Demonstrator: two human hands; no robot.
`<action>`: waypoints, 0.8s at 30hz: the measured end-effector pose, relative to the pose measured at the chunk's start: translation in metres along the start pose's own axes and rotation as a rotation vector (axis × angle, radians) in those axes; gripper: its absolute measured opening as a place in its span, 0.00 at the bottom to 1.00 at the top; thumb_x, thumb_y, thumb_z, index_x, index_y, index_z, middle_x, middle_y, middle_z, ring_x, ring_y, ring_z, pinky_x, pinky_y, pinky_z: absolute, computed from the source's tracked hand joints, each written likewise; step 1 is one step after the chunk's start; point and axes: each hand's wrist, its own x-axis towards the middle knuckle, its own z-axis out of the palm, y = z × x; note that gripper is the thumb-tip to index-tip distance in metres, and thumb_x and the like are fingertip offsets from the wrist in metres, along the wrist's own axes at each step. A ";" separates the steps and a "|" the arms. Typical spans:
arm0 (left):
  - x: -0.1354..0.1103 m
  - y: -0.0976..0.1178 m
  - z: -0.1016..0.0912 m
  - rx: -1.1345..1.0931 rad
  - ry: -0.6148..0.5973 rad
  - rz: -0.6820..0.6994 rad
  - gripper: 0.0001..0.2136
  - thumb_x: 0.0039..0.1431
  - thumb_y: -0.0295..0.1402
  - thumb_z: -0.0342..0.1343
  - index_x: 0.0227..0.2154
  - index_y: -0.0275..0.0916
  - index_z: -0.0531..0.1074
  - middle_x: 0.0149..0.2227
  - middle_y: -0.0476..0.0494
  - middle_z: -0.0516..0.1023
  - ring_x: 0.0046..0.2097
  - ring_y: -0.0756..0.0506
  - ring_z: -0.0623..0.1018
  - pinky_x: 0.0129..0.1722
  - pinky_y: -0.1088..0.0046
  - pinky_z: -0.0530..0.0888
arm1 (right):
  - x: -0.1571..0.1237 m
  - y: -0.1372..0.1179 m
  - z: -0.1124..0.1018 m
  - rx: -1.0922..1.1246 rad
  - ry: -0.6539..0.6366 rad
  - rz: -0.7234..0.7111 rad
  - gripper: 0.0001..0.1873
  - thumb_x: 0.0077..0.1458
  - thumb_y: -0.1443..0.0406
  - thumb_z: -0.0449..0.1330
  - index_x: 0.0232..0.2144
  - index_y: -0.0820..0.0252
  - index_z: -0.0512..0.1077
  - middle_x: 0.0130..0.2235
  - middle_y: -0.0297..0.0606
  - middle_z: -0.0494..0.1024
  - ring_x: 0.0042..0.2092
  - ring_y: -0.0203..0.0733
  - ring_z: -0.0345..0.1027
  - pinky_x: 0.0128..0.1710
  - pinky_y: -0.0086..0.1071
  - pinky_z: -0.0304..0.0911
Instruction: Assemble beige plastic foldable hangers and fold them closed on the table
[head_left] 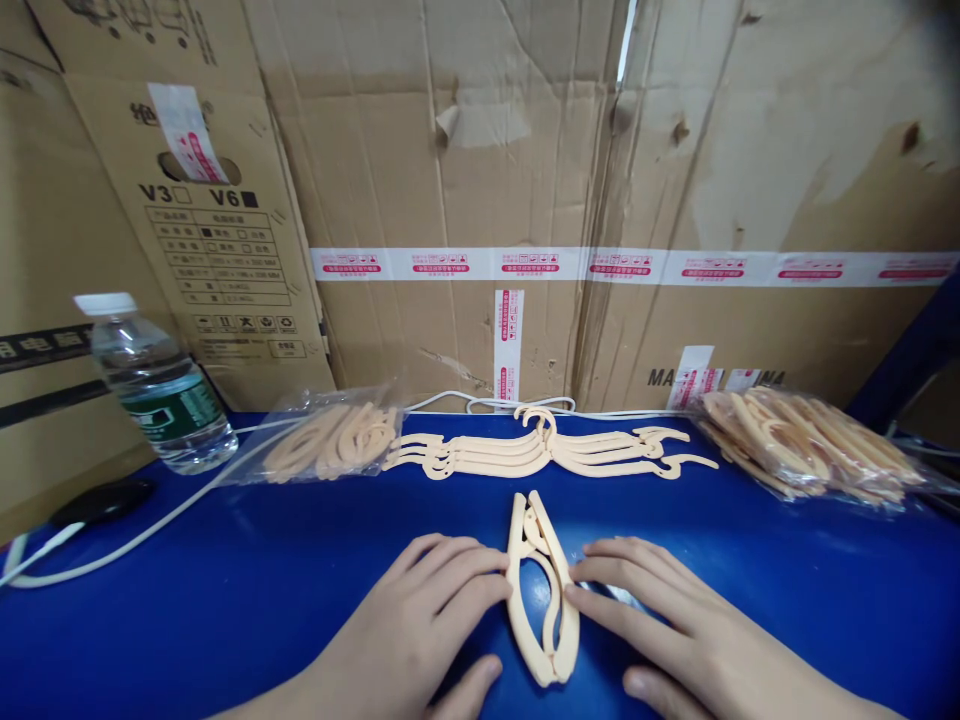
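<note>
A folded cream-coloured clothes hanger (568,622) lies on the blue tabletop in front of me, its arms swung in close together and its hook tucked between them. My left hand (442,610) rests at its left side, fingers stretched out and fingertips against the left arm. From the other side, my right hand (660,610) touches the right arm with its fingertips, thumb held apart. Neither hand wraps round the hanger. Just beyond it, several unfolded hangers (502,455) of the same kind lie in an overlapping stack, hooks pointing away.
Clear plastic bags hold folded hangers at the left (337,440) and the right (810,445). A water bottle (161,390) stands far left, near a black round device (105,500) and a white cable (172,520). Cardboard (450,200) walls off the back.
</note>
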 end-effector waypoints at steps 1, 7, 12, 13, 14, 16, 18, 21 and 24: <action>0.001 0.001 -0.003 0.007 -0.008 -0.004 0.18 0.59 0.26 0.56 0.52 0.38 0.67 0.55 0.41 0.74 0.56 0.41 0.72 0.57 0.62 0.69 | 0.001 -0.001 -0.002 -0.005 -0.034 0.022 0.22 0.64 0.58 0.55 0.58 0.55 0.69 0.54 0.41 0.76 0.55 0.48 0.69 0.56 0.41 0.66; 0.001 0.002 -0.005 0.038 -0.019 -0.011 0.19 0.58 0.27 0.56 0.54 0.38 0.66 0.57 0.41 0.73 0.57 0.42 0.71 0.59 0.62 0.68 | 0.002 -0.007 -0.011 0.008 -0.137 0.109 0.24 0.64 0.56 0.55 0.60 0.54 0.66 0.60 0.36 0.69 0.60 0.50 0.63 0.61 0.43 0.60; -0.003 -0.009 0.007 0.045 0.041 0.050 0.20 0.60 0.28 0.53 0.55 0.40 0.64 0.57 0.41 0.74 0.56 0.40 0.73 0.55 0.57 0.71 | 0.002 -0.008 -0.013 0.023 -0.170 0.119 0.25 0.65 0.55 0.54 0.61 0.54 0.65 0.61 0.37 0.67 0.61 0.51 0.61 0.61 0.44 0.58; -0.004 -0.011 0.009 0.041 0.058 0.061 0.20 0.60 0.29 0.52 0.55 0.39 0.64 0.57 0.40 0.73 0.55 0.39 0.73 0.54 0.56 0.72 | 0.002 -0.008 -0.014 0.023 -0.178 0.122 0.25 0.65 0.55 0.54 0.61 0.55 0.65 0.61 0.38 0.67 0.62 0.51 0.60 0.61 0.43 0.58; -0.004 -0.012 0.011 0.035 0.070 0.064 0.19 0.61 0.29 0.52 0.55 0.39 0.64 0.56 0.40 0.73 0.55 0.39 0.73 0.53 0.56 0.72 | 0.003 -0.008 -0.014 0.025 -0.187 0.124 0.25 0.65 0.55 0.53 0.61 0.55 0.65 0.61 0.38 0.66 0.62 0.51 0.60 0.61 0.43 0.58; -0.005 -0.014 0.013 0.020 0.083 0.059 0.18 0.62 0.29 0.51 0.55 0.39 0.64 0.56 0.40 0.73 0.55 0.40 0.73 0.53 0.58 0.72 | 0.004 -0.007 -0.015 0.036 -0.200 0.121 0.25 0.66 0.55 0.53 0.61 0.56 0.65 0.61 0.39 0.66 0.62 0.50 0.59 0.61 0.43 0.58; -0.005 -0.014 0.012 0.006 0.092 0.057 0.19 0.62 0.28 0.50 0.56 0.41 0.64 0.56 0.41 0.73 0.55 0.41 0.73 0.54 0.59 0.72 | 0.005 -0.006 -0.014 0.049 -0.200 0.122 0.25 0.66 0.55 0.52 0.61 0.57 0.64 0.61 0.40 0.66 0.62 0.51 0.59 0.61 0.44 0.59; -0.004 -0.013 0.009 -0.005 0.102 0.069 0.21 0.63 0.27 0.49 0.59 0.41 0.62 0.57 0.41 0.73 0.54 0.42 0.73 0.54 0.60 0.71 | 0.005 -0.003 -0.012 0.089 -0.186 0.113 0.25 0.65 0.55 0.53 0.62 0.56 0.64 0.61 0.40 0.67 0.62 0.52 0.59 0.60 0.45 0.59; -0.003 -0.012 0.008 -0.014 0.111 0.061 0.22 0.62 0.26 0.49 0.59 0.42 0.62 0.56 0.41 0.74 0.54 0.41 0.74 0.54 0.59 0.71 | 0.003 -0.002 -0.013 0.133 -0.174 0.107 0.26 0.64 0.54 0.55 0.62 0.53 0.64 0.61 0.39 0.67 0.62 0.52 0.59 0.60 0.46 0.59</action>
